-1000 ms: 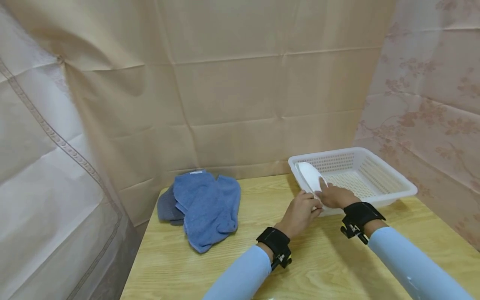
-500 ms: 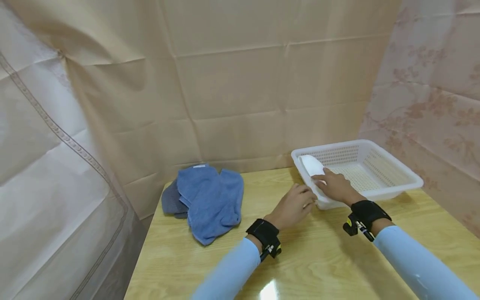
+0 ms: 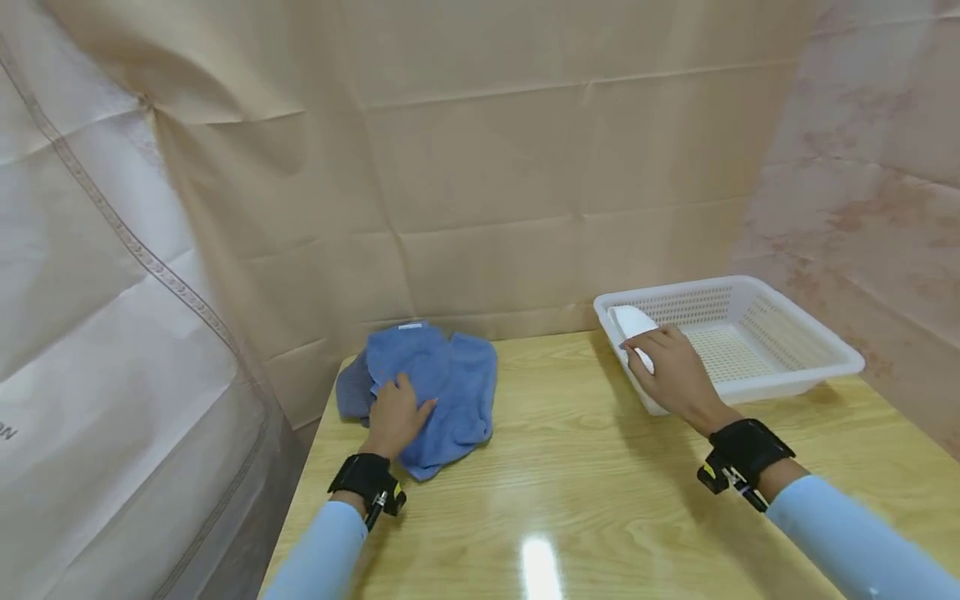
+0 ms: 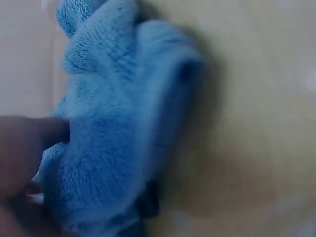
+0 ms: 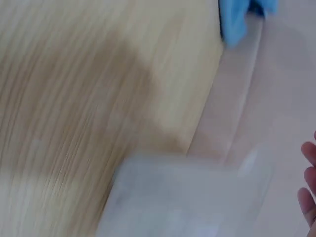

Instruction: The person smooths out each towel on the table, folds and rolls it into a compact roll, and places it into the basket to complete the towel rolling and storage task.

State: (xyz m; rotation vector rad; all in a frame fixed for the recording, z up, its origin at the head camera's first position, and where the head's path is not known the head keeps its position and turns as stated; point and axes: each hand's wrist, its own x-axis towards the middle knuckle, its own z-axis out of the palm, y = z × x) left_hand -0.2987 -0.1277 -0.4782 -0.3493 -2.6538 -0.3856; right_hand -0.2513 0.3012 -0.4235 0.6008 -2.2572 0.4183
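My left hand (image 3: 395, 417) is over a rumpled blue towel (image 3: 450, 392), its fingers reaching onto the cloth with thumb apart. In the left wrist view the towel's fluffy pile (image 4: 98, 153) fills the middle, beside the blurred fingers (image 4: 19, 148). My right hand (image 3: 675, 375) is above the near left edge of a white plastic basket (image 3: 787, 383). Close to it, a smooth white folded piece (image 3: 632, 323) lies along the basket's left wall; the hand partly hides it. In the right wrist view, loosely bent fingertips (image 5: 308, 175) show apart from the blurred basket.
A darker grey-blue cloth (image 3: 352, 389) lies partly under the towel's left side. Both stand on a wooden table (image 3: 555, 450), whose back edge meets a beige hanging cloth (image 3: 480, 183). Patterned fabric (image 3: 862, 192) hangs at the right, pale fabric (image 3: 97, 333) at the left.
My left hand has left the basket's near left corner and moved left onto the blue towel. My right hand has lifted slightly from the white folded piece, which stays in the basket.
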